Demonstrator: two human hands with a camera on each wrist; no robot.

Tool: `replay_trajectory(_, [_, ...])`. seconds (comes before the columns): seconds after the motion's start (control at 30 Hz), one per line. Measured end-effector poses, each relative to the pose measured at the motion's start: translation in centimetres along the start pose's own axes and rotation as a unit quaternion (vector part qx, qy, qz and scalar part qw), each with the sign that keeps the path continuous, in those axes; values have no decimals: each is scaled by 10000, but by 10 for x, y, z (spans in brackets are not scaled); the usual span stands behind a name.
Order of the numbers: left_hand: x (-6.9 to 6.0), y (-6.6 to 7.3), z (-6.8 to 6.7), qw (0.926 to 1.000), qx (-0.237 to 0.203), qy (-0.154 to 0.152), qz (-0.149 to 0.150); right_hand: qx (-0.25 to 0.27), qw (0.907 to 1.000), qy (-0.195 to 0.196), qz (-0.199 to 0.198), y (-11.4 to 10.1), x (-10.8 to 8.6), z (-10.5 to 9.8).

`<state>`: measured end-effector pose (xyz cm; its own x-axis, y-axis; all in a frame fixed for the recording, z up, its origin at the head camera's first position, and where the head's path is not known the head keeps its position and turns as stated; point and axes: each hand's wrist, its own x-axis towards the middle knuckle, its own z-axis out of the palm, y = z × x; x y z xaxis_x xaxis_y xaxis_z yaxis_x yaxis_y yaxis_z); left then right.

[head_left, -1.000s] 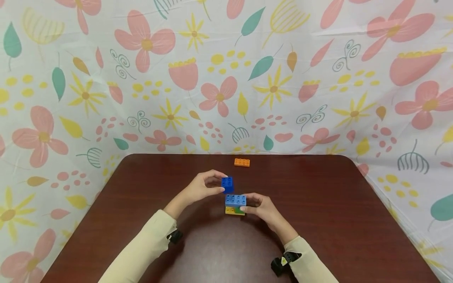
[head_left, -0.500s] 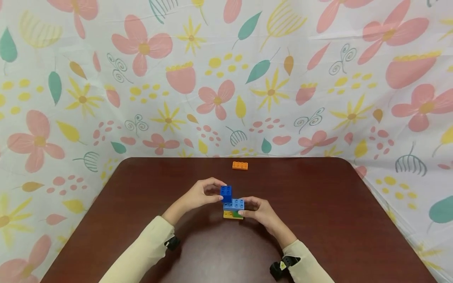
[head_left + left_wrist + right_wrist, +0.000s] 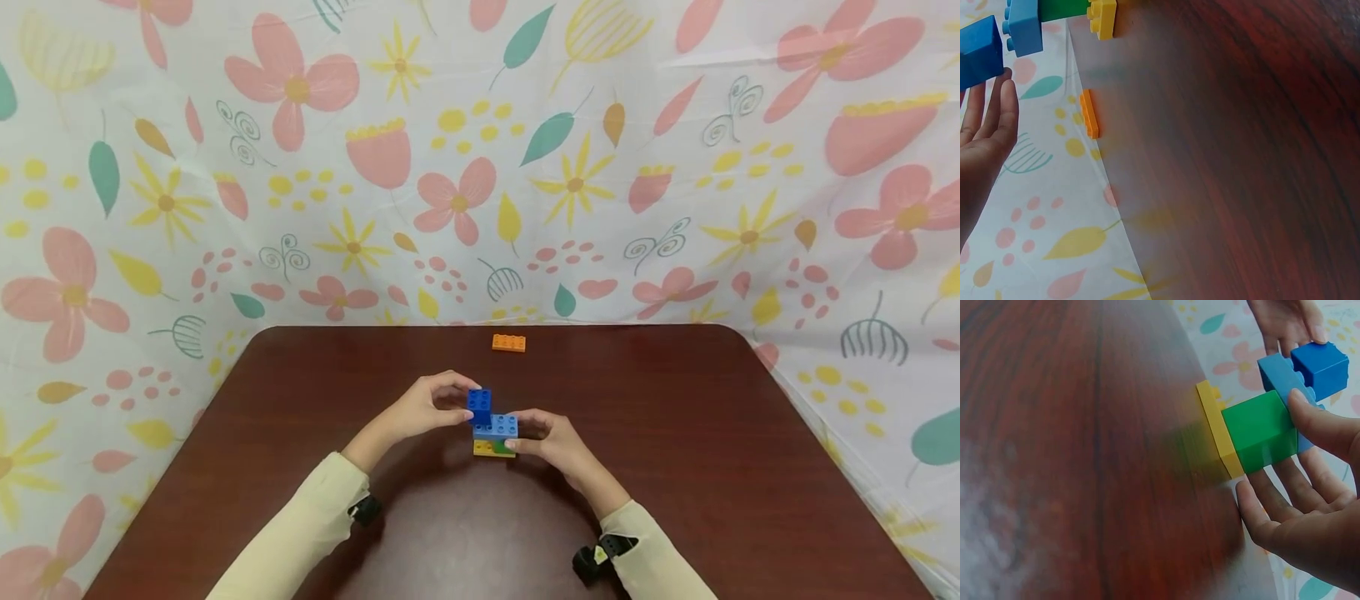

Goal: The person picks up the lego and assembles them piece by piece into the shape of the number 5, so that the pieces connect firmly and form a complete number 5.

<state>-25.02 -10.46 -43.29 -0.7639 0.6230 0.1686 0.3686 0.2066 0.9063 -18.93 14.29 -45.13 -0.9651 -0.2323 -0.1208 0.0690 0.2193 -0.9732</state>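
Stacking is judged to be well under way but unfinished. Three pieces are already joined: a yellow brick (image 3: 1218, 431) at the bottom, a green brick (image 3: 1260, 431) on its end nearer the right grip (image 3: 558, 443), and a light blue brick (image 3: 502, 427) across the top, overhanging the green one toward the left grip (image 3: 422, 408). These joined bricks are steadied by the right grip, which is closed in with the thumb against the light blue brick and fingers on its far side. A dark blue brick (image 3: 479, 405) is pinched between thumb and fingers of the left grip, over the overhanging end; a slight gap seems to be shown in the left wrist view, so its seating is judged not yet done. Beyond both grips, well apart, an orange brick (image 3: 508, 342) is left unattached on the surface (image 3: 637, 400).
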Motion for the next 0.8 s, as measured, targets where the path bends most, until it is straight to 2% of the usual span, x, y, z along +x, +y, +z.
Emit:
replay_trajectory(0.13, [1,0,0,10000,37,-40,28,65,10000,-2,32,2,2,-1])
replay_trajectory(0.4, [-3,-3,1,9999,44,-58,-104,175,9997,-56,139,32,17,-1])
replay_trajectory(0.6, [-3,-3,2,9999,-71,-57,42,230,9996,2,132,32,17,-2])
replay_trajectory(0.8, [-3,-4,5,10000,4,-11,-28,227,9996,0,141,31,18,-2])
